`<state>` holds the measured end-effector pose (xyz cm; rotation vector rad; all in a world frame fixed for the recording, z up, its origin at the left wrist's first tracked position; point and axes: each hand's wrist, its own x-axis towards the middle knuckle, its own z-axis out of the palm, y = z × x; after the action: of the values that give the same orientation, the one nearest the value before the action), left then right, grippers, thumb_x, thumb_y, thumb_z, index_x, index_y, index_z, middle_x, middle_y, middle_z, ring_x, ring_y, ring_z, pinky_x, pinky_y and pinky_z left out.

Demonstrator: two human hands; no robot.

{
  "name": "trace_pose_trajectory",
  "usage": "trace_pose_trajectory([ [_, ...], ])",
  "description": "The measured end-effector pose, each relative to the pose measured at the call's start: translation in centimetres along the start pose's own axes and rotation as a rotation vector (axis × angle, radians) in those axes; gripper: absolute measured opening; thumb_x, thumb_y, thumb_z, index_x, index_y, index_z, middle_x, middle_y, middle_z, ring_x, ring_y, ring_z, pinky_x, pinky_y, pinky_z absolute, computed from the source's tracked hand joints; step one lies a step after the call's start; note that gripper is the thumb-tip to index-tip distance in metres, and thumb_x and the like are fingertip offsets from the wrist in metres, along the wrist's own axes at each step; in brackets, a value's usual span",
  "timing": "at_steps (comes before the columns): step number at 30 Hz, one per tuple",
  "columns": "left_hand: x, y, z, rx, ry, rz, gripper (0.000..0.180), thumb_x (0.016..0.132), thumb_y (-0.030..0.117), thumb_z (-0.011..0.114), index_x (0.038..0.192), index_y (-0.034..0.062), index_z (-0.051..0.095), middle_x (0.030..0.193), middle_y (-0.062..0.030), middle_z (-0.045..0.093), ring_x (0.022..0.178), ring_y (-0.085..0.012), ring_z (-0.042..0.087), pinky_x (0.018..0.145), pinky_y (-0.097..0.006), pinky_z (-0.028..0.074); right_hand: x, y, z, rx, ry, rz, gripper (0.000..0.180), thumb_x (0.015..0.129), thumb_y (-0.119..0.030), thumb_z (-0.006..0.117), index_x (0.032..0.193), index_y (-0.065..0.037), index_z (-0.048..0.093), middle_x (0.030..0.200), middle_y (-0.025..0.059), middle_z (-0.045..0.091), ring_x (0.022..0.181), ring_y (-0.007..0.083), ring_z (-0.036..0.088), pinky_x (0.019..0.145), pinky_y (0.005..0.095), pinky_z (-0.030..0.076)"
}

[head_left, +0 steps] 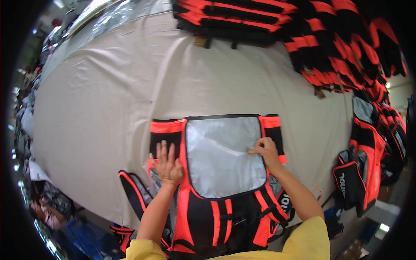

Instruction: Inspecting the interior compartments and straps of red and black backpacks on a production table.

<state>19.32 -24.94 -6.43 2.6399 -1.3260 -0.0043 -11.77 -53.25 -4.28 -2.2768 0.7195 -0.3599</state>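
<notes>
Head view: the black-and-orange backpack (221, 173) lies flat between both hands, long axis running away from the person. Left hand (168, 164) presses flat, fingers spread; right hand (266, 151) pinches the silver panel (223, 156).

You are wearing yellow sleeves (310, 236); the backpack (216, 173) is showing black and orange-red around a silver-grey panel (223, 156), lying on a beige cloth (108, 95).

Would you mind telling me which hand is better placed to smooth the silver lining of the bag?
The right hand: its fingertips already touch the silver lining at its right edge. The left hand lies flat on the black and orange side panel, off the lining.
</notes>
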Motion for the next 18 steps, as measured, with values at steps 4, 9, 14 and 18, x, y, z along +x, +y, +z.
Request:
trace_pose_trajectory([
  [4,-0.2,1.1,0.1,-0.056,0.01,0.014,0.07,0.09,0.033,0.059,0.157,0.0133,0.054,0.172,-0.0162,0.038,0.162,-0.0357,0.029,0.127,-0.069,0.009,1.2,-1.5,-3.2,-0.121,-0.227,-0.049,0.018,0.087,-0.005,0.069,0.096,-0.015,0.08,0.104,0.0071,0.061,0.102,0.0308,0.059,0.091,0.0395,0.047],
  [9,-0.4,0.3,0.2,-0.018,-0.003,-0.006,0.069,0.091,0.033,0.058,0.157,0.0133,0.055,0.173,-0.0154,0.037,0.163,-0.0351,0.027,0.128,-0.069,0.008,12.6,-2.4,-7.6,-0.16,-0.957,-0.103,0.034,0.077,0.004,0.063,0.105,-0.009,0.079,0.109,0.0167,0.078,0.107,0.0311,0.073,0.09,0.0443,0.057],
  [14,0.5,0.3,0.3,0.005,0.066,0.009,0.065,0.095,0.033,0.056,0.157,0.0148,0.055,0.172,-0.0141,0.039,0.162,-0.0341,0.029,0.127,-0.068,0.012,16.2,-9.0,-8.2,0.32,0.83,0.261,0.046,0.104,-0.033,0.071,0.136,-0.001,0.067,0.121,0.0228,0.075,0.087,0.0304,0.076,0.079,0.0425,0.059],
  [18,0.6,-0.1,0.7,0.066,0.115,0.005,0.061,0.097,0.033,0.056,0.156,0.0169,0.057,0.171,-0.0115,0.041,0.161,-0.0318,0.032,0.126,-0.068,0.016,2.9,-11.3,-5.3,0.027,0.265,0.283,0.056,0.101,-0.035,0.075,0.139,0.003,0.061,0.128,0.0246,0.072,0.109,0.0378,0.073,0.093,0.0457,0.057],
])
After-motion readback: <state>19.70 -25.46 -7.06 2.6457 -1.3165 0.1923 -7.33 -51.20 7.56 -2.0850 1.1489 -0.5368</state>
